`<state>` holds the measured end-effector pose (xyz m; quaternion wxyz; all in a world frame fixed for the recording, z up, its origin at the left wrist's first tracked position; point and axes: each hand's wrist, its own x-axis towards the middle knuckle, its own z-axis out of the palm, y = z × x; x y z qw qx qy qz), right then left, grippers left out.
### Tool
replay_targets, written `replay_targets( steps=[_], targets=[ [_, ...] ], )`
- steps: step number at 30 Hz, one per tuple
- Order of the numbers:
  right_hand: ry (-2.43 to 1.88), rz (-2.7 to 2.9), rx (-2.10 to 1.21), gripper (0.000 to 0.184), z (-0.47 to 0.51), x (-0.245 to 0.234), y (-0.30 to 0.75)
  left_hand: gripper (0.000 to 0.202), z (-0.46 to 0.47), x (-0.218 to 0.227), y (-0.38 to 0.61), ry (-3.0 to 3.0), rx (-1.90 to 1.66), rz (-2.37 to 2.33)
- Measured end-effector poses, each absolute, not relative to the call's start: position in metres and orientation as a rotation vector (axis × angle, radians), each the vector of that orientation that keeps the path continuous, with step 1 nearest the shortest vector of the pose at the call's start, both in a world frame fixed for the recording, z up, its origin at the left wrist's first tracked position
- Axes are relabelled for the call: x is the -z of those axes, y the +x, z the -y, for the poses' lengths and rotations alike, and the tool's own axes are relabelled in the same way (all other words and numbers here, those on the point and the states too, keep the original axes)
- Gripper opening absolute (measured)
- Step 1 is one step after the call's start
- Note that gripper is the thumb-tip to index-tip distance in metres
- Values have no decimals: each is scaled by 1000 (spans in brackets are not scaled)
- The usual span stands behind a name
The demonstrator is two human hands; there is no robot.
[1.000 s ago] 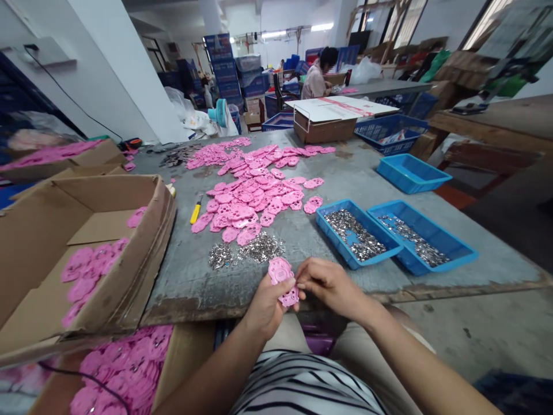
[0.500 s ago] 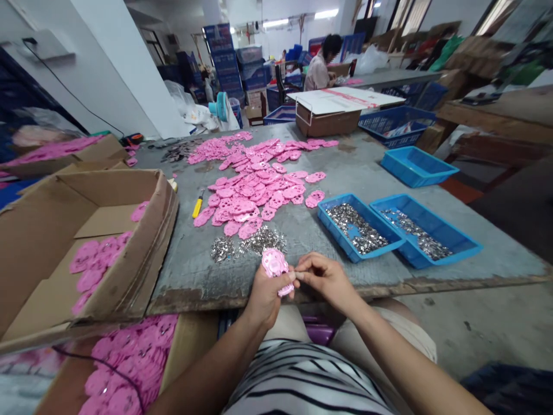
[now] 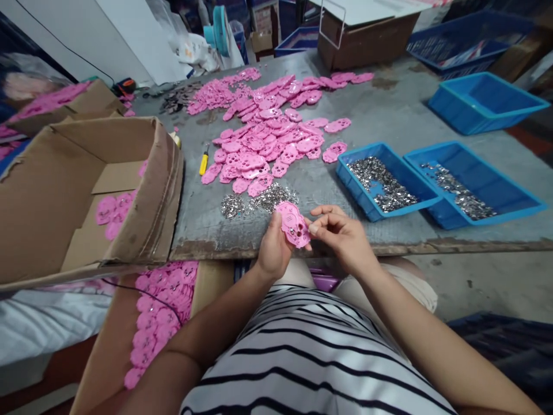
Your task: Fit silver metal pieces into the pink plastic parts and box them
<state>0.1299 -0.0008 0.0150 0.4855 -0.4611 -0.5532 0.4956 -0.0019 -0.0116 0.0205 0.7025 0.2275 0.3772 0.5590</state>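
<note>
My left hand grips a pink plastic piece by its lower edge, just above the table's near edge. My right hand is closed in a pinch against the right side of that same piece; whatever small thing sits between its fingertips is too small to name. A loose heap of small silver metal bits lies on the table right behind both hands. Further back spreads a big scatter of pink pieces.
Two blue trays with metal bits stand at right, an empty blue tray behind. An open cardboard box with pink pieces sits left; another box of pink pieces is below. A yellow-handled tool lies near the pile.
The camera has tipped down and closer. My hands have lifted slightly, and the pink piece has turned so its holed face shows.
</note>
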Motion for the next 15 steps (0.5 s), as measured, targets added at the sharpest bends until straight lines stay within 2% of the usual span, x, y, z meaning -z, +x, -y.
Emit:
replay_targets(
  steps=[9,15],
  targets=[
    [-1161,1608,-1109,19,-2,-17,133,45,10,-23,3,393,-1270,-858],
    [-1141,1696,-1151,25,-4,-19,138,48,11,-22,4,412,-1203,-831]
  ],
)
